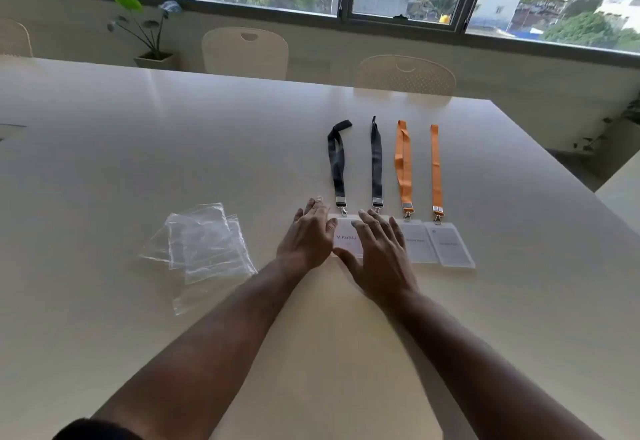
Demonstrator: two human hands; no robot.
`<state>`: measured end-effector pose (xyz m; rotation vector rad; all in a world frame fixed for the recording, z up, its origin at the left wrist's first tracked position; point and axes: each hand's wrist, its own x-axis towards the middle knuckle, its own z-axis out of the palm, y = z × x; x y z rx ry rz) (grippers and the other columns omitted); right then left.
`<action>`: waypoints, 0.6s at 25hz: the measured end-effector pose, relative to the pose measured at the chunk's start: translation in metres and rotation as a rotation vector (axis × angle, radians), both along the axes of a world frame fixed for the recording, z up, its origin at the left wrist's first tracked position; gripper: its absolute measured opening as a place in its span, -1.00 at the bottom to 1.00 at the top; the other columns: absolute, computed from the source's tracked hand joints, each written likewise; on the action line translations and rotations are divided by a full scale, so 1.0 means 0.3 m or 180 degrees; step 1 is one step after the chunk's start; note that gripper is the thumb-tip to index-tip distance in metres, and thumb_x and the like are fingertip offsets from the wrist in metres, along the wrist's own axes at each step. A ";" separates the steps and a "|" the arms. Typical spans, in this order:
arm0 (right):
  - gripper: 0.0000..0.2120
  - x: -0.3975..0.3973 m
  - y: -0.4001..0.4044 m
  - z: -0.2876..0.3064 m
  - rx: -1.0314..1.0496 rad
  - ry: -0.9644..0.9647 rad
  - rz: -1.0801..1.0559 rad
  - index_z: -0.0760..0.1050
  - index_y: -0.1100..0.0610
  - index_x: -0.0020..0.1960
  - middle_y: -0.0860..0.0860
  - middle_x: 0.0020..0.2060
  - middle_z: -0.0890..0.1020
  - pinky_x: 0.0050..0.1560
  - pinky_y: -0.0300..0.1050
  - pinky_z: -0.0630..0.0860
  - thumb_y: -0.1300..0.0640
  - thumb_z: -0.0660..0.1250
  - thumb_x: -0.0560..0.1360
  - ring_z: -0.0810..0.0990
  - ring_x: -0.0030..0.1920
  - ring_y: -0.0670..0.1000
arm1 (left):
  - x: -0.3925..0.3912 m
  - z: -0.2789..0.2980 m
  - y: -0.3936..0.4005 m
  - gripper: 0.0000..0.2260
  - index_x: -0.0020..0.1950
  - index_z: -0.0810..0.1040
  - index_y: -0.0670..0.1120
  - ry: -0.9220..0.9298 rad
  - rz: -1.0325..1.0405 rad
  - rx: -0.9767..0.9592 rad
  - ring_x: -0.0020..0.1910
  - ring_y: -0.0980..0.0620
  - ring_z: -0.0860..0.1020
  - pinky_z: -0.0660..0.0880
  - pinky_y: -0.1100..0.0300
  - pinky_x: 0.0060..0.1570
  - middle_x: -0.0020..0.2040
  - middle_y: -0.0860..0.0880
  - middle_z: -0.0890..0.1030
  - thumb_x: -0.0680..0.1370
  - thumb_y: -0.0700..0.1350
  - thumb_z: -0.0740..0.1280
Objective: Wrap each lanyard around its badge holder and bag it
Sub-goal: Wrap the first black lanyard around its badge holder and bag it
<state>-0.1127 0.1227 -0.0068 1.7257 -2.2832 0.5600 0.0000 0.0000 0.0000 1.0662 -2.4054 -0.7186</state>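
Note:
Several badge holders lie in a row on the cream table [104,169], each with its lanyard stretched away from me. The two left lanyards are black [337,162] [376,162], the two right ones orange [403,165] [436,165]. My left hand [308,237] rests flat, fingers apart, at the left edge of the leftmost badge holder [348,238]. My right hand [381,256] lies spread over that holder and the second one, which it mostly hides. The two right holders [419,242] [452,245] lie untouched. Neither hand grips anything.
A loose pile of clear plastic bags [204,249] lies left of my hands. Two beige chairs [246,53] [405,75] stand at the table's far side below a window. A potted plant [149,34] stands far left. The table's right edge runs diagonally near the badges.

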 end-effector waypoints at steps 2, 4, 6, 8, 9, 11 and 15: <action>-0.31 -0.002 0.002 0.000 -0.0061 0.0089 0.0039 0.49 0.15 0.34 0.12 0.40 0.51 0.57 0.18 0.14 -0.38 0.16 0.51 0.36 0.50 0.11 | 0.003 0.001 -0.010 -0.54 0.55 0.28 -0.19 0.0002 0.0041 -0.0050 0.63 -0.03 0.07 -0.05 0.12 0.56 0.61 -0.17 0.21 0.70 -0.01 0.07; -0.35 -0.011 0.004 -0.005 -0.0098 0.0151 0.0096 0.55 0.14 0.26 0.12 0.37 0.53 0.54 0.22 0.17 -0.38 0.20 0.49 0.37 0.48 0.12 | 0.004 -0.005 -0.011 -0.54 0.55 0.29 -0.19 -0.0066 0.0017 -0.0075 0.63 -0.04 0.05 -0.07 0.12 0.56 0.61 -0.18 0.20 0.70 0.00 0.06; -0.40 -0.012 0.003 -0.009 -0.0127 0.0107 0.0172 0.59 0.12 0.20 0.12 0.35 0.54 0.52 0.24 0.19 -0.35 0.25 0.47 0.37 0.47 0.12 | -0.001 -0.014 -0.010 -0.55 0.54 0.30 -0.18 -0.0163 -0.0023 -0.0109 0.64 -0.03 0.04 -0.09 0.12 0.57 0.62 -0.18 0.17 0.70 0.00 0.05; -0.45 -0.017 0.002 -0.008 -0.0156 0.0119 0.0243 0.61 0.10 0.17 0.11 0.33 0.55 0.52 0.24 0.20 -0.33 0.28 0.47 0.38 0.47 0.12 | 0.001 -0.016 -0.016 -0.55 0.55 0.30 -0.18 -0.0225 -0.0040 -0.0144 0.64 -0.03 0.03 -0.10 0.12 0.57 0.62 -0.18 0.17 0.71 0.00 0.04; -0.48 -0.018 0.001 -0.010 -0.0146 0.0131 0.0259 0.61 0.09 0.16 0.11 0.33 0.56 0.52 0.23 0.20 -0.31 0.29 0.47 0.39 0.46 0.11 | 0.001 -0.016 -0.016 -0.54 0.55 0.30 -0.17 -0.0241 -0.0056 -0.0159 0.64 -0.03 0.04 -0.09 0.12 0.57 0.62 -0.17 0.17 0.71 0.00 0.04; -0.54 -0.021 0.000 -0.009 -0.0131 0.0143 0.0289 0.62 0.06 0.16 0.08 0.30 0.58 0.53 0.19 0.19 -0.27 0.31 0.49 0.40 0.45 0.09 | 0.001 -0.018 -0.016 -0.54 0.55 0.29 -0.17 -0.0237 -0.0070 -0.0167 0.63 -0.02 0.04 -0.08 0.12 0.58 0.62 -0.16 0.18 0.71 0.01 0.04; -0.62 -0.027 -0.003 -0.011 -0.0189 0.0225 0.0339 0.63 0.04 0.14 0.02 0.21 0.64 0.52 0.18 0.21 -0.22 0.36 0.50 0.45 0.40 0.05 | 0.000 -0.023 -0.024 -0.54 0.56 0.27 -0.15 -0.0242 -0.0136 -0.0136 0.63 0.00 0.04 -0.07 0.12 0.59 0.62 -0.13 0.19 0.71 0.02 0.02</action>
